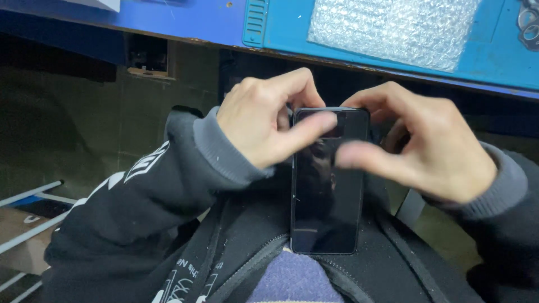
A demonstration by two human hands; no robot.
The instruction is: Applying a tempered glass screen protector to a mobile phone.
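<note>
A dark smartphone (328,185) is propped upright against the person's chest, its lower end resting on the open jacket (236,252), just near of the blue counter (196,22). Its top left corner is pinched by the left hand (264,120), thumb laid across the glass; the top right corner is gripped by the right hand (426,146), forefinger stretched over the screen. With only the top held, a slip toward the lap could be caused by pressing too hard. Bubble wrap (393,28) lies on the far mat.
</note>
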